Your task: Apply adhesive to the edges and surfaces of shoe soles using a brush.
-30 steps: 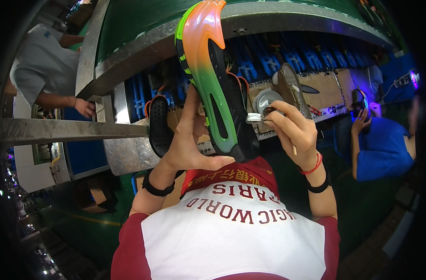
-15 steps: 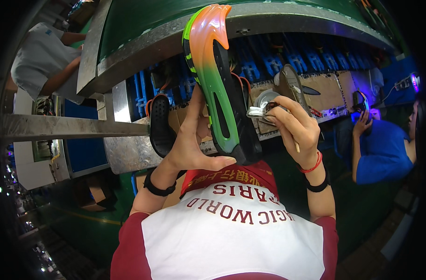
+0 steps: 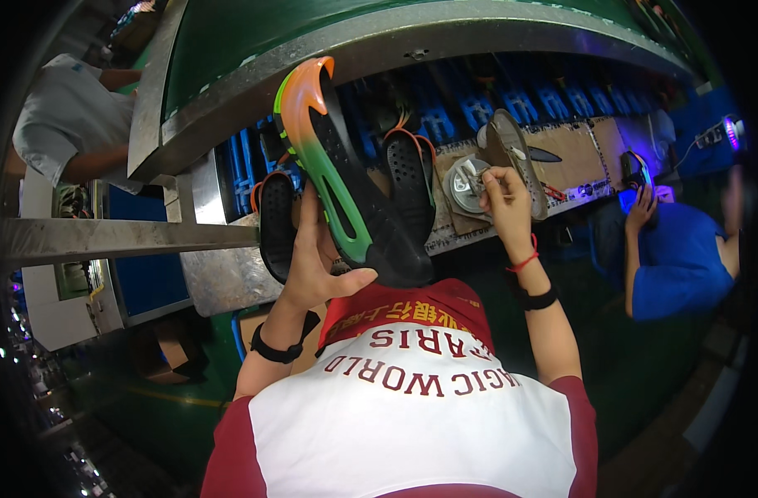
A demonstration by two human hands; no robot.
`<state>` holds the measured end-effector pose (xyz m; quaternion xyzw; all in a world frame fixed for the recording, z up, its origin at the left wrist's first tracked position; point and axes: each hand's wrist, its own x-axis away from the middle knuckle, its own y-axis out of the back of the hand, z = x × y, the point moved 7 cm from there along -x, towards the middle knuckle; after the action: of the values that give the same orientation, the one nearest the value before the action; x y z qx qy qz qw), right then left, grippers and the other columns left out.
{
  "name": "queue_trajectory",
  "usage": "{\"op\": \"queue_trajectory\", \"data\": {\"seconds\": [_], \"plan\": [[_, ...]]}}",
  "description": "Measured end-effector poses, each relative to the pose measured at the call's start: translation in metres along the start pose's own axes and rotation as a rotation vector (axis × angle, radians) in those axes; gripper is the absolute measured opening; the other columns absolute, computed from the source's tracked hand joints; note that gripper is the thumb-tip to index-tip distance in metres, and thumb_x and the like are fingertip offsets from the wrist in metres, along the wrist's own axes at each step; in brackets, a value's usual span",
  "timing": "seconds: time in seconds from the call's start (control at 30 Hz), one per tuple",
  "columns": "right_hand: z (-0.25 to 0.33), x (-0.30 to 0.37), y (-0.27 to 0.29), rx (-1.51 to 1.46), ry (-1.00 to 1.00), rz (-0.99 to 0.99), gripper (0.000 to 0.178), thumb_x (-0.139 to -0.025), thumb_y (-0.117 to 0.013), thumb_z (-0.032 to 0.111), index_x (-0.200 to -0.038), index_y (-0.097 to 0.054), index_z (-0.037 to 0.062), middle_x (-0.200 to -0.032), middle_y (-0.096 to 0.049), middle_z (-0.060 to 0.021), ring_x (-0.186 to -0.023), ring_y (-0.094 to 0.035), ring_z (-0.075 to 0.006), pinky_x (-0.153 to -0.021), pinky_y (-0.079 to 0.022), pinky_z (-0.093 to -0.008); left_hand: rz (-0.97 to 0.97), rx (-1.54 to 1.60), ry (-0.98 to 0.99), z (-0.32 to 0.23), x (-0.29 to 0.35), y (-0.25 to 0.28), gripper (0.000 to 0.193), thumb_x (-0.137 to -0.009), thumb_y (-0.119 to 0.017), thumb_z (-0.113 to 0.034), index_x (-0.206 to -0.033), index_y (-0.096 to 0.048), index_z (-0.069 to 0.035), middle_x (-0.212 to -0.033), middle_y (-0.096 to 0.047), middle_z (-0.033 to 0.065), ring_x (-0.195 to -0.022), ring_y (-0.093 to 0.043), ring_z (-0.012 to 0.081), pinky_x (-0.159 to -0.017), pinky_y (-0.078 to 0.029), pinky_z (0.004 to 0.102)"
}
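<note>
My left hand [image 3: 308,274] grips a shoe sole [image 3: 358,183] by its lower end, thumb at the near edge. The sole is held up at a tilt, its side wall fading from orange to green and its rest black. My right hand [image 3: 509,203] is closed in a pinch over a small round dish [image 3: 460,197] with whitish content. It holds a slim brush, now mostly hidden by the fingers; the brush end is at the dish. Two black perforated soles with orange-red edges, one on the left [image 3: 277,220] and one on the right [image 3: 412,178], flank the held sole.
A greyish shoe part [image 3: 502,137] stands beside the dish on a cardboard-covered shelf [image 3: 582,149]. Beyond runs a green conveyor with a metal edge [image 3: 379,51], blue holders below it. A metal bar [image 3: 130,236] crosses at left. Co-workers are at far left and right.
My left hand and the held sole have moved left and down, uncovering the right-hand perforated sole. My right hand, with the brush, has gone from beside the held sole to over the dish.
</note>
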<state>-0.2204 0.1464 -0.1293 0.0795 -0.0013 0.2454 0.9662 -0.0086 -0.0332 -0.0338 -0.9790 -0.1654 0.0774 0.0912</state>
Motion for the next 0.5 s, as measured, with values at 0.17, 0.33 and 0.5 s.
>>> {"op": "queue_trajectory", "data": {"seconds": [0.17,0.33,0.5], "plan": [[-0.046,-0.004,-0.004,0.078,0.016,-0.062,0.009,-0.090,-0.053,0.011,-0.088,-0.053,0.0020,-0.058,-0.052,-0.0018,-0.050,-0.051,-0.0071,-0.045,-0.037,-0.0217,-0.071,0.027,0.034,0.008,0.009,0.009,0.113,-0.061,-0.074,-0.002,-0.143,0.005,-0.004,-0.136,-0.026,0.0103,-0.124,-0.036,0.0205,-0.101,-0.033,0.0321],[-0.069,-0.008,-0.005,0.075,0.031,-0.091,0.009,-0.090,-0.052,0.011,-0.089,-0.053,0.0022,-0.058,-0.053,-0.0024,-0.050,-0.051,-0.0075,-0.046,-0.037,-0.0218,-0.093,0.026,0.043,0.012,0.015,0.012,0.113,-0.061,-0.075,-0.002,-0.142,0.003,-0.004,-0.133,-0.029,0.0100,-0.123,-0.037,0.0207,-0.100,-0.035,0.0321],[-0.079,-0.010,-0.004,0.049,-0.022,-0.091,0.009,-0.091,-0.052,0.012,-0.089,-0.053,0.0026,-0.055,-0.052,-0.0014,-0.050,-0.051,-0.0077,-0.046,-0.038,-0.0216,-0.067,-0.064,0.027,0.013,0.017,0.013,0.104,-0.060,-0.077,-0.003,-0.140,-0.010,-0.003,-0.127,-0.035,0.0096,-0.118,-0.041,0.0199,-0.096,-0.038,0.0314]]}}
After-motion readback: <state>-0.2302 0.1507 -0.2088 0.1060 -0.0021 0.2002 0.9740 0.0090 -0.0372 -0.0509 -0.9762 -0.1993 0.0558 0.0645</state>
